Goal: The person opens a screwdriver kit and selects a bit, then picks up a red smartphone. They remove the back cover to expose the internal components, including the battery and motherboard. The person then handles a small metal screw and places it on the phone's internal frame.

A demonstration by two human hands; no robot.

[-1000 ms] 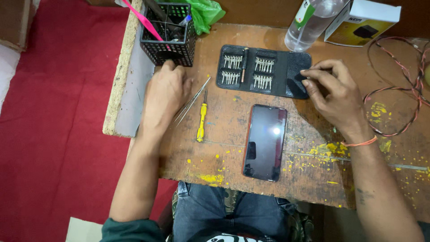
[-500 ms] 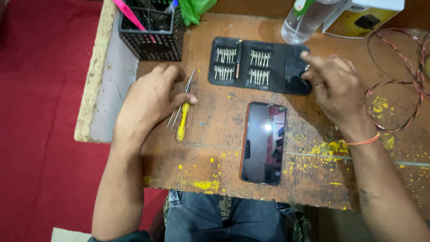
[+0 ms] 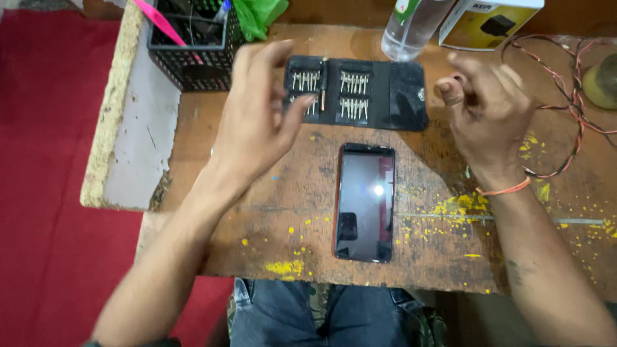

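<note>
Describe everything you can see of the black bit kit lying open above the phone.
The bit kit is a flat black fold-out case, fabric or leather-like, lying open on the wooden table just beyond the phone. Four rows of small silver bits sit in holders, with a slim driver handle upright between the two pairs. Its right part is a plain black flap. The left hand hovers over its left edge, hiding some bits; whether it touches is unclear. The right hand is clear of it.

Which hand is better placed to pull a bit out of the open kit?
Left, probably. The left hand hovers open with its fingertips over the left edge of the bit kit, right by the bit rows. The right hand is curled and off the kit's right end.
</note>
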